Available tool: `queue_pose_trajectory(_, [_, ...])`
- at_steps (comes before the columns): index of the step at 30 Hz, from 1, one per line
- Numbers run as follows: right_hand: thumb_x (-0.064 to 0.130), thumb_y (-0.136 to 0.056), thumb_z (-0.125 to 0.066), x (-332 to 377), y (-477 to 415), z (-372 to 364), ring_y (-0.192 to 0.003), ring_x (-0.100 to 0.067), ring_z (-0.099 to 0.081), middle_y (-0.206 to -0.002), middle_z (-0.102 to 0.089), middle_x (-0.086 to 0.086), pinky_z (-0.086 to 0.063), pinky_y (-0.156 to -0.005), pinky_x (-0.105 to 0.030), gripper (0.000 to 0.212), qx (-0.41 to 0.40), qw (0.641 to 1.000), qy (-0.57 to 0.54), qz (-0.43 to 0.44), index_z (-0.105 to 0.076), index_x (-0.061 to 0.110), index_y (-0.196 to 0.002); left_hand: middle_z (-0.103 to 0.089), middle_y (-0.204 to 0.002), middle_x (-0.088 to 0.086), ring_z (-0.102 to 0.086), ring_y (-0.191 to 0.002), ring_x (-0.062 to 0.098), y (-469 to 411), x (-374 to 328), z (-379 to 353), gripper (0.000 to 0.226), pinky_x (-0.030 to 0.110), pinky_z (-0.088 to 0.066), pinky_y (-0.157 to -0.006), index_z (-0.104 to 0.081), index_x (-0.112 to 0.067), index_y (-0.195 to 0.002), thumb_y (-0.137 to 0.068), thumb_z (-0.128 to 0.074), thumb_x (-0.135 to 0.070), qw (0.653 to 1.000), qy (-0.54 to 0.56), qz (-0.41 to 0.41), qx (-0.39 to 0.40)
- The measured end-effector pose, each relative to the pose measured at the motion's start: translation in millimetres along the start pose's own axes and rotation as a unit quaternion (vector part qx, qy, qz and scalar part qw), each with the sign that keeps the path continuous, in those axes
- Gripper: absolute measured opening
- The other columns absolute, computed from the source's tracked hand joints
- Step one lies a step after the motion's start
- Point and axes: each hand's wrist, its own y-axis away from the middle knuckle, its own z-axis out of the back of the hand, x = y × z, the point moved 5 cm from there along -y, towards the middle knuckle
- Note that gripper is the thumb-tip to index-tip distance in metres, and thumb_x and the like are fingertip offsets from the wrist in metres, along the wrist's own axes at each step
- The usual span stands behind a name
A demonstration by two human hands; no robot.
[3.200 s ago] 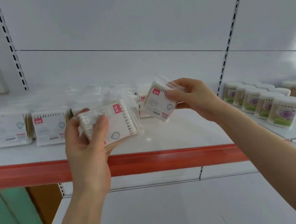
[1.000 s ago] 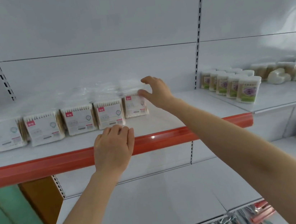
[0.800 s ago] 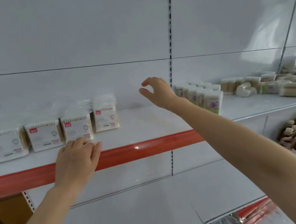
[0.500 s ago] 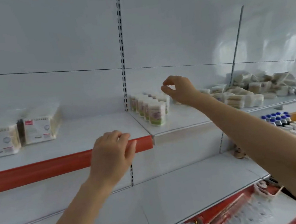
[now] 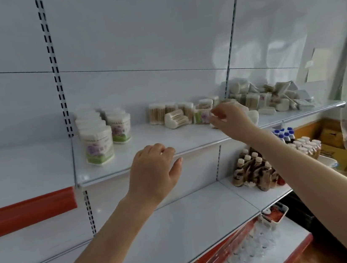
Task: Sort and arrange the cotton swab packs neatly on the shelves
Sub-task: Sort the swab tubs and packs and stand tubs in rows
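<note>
Cotton swab packs [image 5: 175,119] on the shelf [image 5: 165,144], right hand [image 5: 230,119] just beside them, left hand [image 5: 151,175] lower (both loosely curled, empty).

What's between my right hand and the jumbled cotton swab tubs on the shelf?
Nothing visible. The right hand is right beside the nearest green-labelled tub in the jumble. The left hand hovers by the shelf edge, clear of that path.
</note>
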Motion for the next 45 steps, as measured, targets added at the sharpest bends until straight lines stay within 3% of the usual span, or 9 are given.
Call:
queue_pose_trajectory(5, [0.025,-0.091,-0.055,-18,-51,-29,-0.106,-0.027,-0.058,-0.113,-0.064,-0.013,-0.044,-0.09,-0.035,0.034,0.039,0.998,-0.002,0.046,-0.058,0.004,-0.117,-0.067,-0.076,0.01,-0.063,-0.067,0.031,-43,17,-43,0.054,0.039,-0.051,-0.064,-0.071,-0.008,-0.085,-0.085,-0.037,-0.049,0.997,-0.034,0.05,0.05])
queue_pose_trajectory(9, [0.032,-0.09,-0.056,-25,-89,-59,-0.109,-0.021,-0.055,-0.116,-0.06,-0.005,-0.04,-0.081,-0.027,0.037,0.062,0.994,0.006,0.093,-0.056,0.012,-0.121,-0.057,-0.116,0.004,-0.051,-0.11,0.026,-52,21,-72,0.071,0.042,-0.037,-0.095,-0.053,-0.023,-0.121,-0.085,-0.008,-0.065,0.967,-0.119,0.119,0.19])
queue_pose_trajectory(17, [0.037,-0.082,-0.064,-20,-138,-118,-0.128,-0.025,-0.036,-0.139,-0.041,-0.006,-0.033,-0.1,-0.035,0.06,0.166,0.953,0.083,0.24,-0.042,0.018,-0.135,-0.046,-0.121,-0.01,-0.041,-0.113,0.011,-49,25,-78,0.09,0.025,-0.034,-0.089,-0.045,-0.038,-0.122,-0.062,0.015,-0.07,0.963,-0.111,0.152,0.194])
queue_pose_trajectory(24, [0.042,-0.076,-0.069,-20,-162,-133,-0.115,-0.029,-0.048,-0.123,-0.055,-0.009,-0.038,-0.087,-0.032,0.057,0.169,0.919,0.123,0.333,-0.049,0.013,-0.122,-0.04,-0.129,-0.024,-0.035,-0.119,-0.002,-47,30,-77,0.091,0.017,-0.029,-0.089,-0.046,-0.045,-0.128,-0.057,-0.003,-0.081,0.941,-0.066,0.253,0.214])
queue_pose_trajectory(29, [0.041,-0.079,-0.069,-21,-154,-105,-0.086,-0.01,-0.058,-0.094,-0.062,0.005,-0.041,-0.074,-0.018,0.039,0.216,0.931,-0.136,0.261,-0.056,0.02,-0.11,-0.046,-0.125,-0.028,-0.043,-0.119,-0.001,-48,30,-73,0.092,0.019,-0.033,-0.089,-0.05,-0.04,-0.125,-0.051,-0.022,-0.087,0.926,-0.023,0.326,0.192])
queue_pose_trajectory(33, [0.024,-0.087,-0.061,-16,-125,-94,-0.076,0.0,-0.063,-0.078,-0.066,0.011,-0.049,-0.07,-0.015,0.005,0.34,0.835,-0.389,0.191,-0.059,0.022,-0.091,-0.055,-0.126,-0.011,-0.051,-0.114,0.005,-50,28,-66,0.105,0.029,-0.041,-0.096,-0.042,-0.032,-0.135,-0.047,-0.044,-0.089,0.906,0.064,0.412,0.076])
queue_pose_trajectory(40, [0.027,-0.084,-0.056,15,-80,-98,-0.093,-0.021,-0.065,-0.097,-0.068,-0.008,-0.055,-0.082,-0.031,0.026,0.486,0.68,-0.53,0.142,-0.063,0.01,-0.103,-0.061,-0.097,-0.017,-0.059,-0.085,-0.012,-61,11,-64,0.071,0.005,-0.045,-0.068,-0.045,-0.023,-0.124,-0.064,-0.079,-0.041,0.892,0.195,0.394,-0.107])
queue_pose_trajectory(42, [0.021,-0.09,-0.056,20,-90,-100,-0.092,-0.016,-0.065,-0.095,-0.067,-0.005,-0.051,-0.087,-0.03,0.014,0.46,0.709,-0.514,0.148,-0.064,0.012,-0.098,-0.06,-0.092,-0.02,-0.06,-0.082,-0.009,-55,18,-57,0.062,0.004,-0.045,-0.065,-0.045,-0.026,-0.119,-0.068,-0.08,-0.029,0.889,0.187,0.398,-0.124])
queue_pose_trajectory(45, [0.021,-0.091,-0.057,19,-139,-106,-0.089,-0.012,-0.061,-0.093,-0.066,-0.001,-0.045,-0.084,-0.027,0.011,0.264,0.86,-0.396,0.184,-0.065,0.014,-0.093,-0.054,-0.091,-0.025,-0.056,-0.084,-0.009,-42,31,-41,0.063,0.006,-0.045,-0.064,-0.042,-0.028,-0.119,-0.068,-0.08,-0.028,0.891,0.143,0.407,-0.139])
